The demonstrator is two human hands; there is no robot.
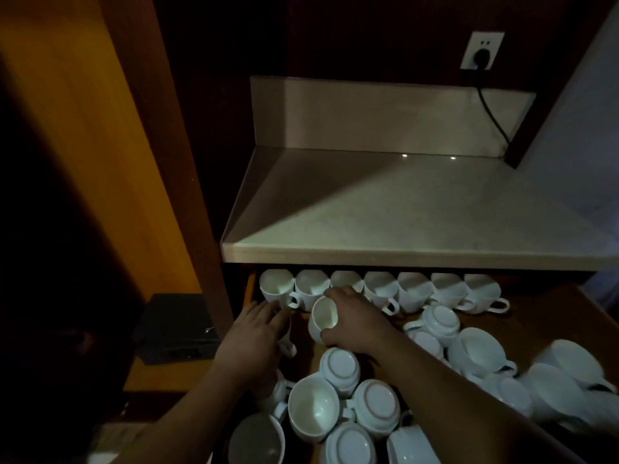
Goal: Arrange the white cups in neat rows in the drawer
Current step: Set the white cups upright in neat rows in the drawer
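Observation:
An open wooden drawer holds many white cups. Several stand in a neat row along its back edge, under the counter. My right hand grips a tilted white cup just in front of that row. My left hand covers another cup near the drawer's left side, of which only the handle and a sliver show; its fingers reach toward the leftmost cup of the row. A loose heap of cups, some upside down, fills the front and right of the drawer.
A pale stone counter overhangs the drawer's back. A wall socket with a black cable is above it. A dark box sits on a low shelf to the left, beside a wooden post.

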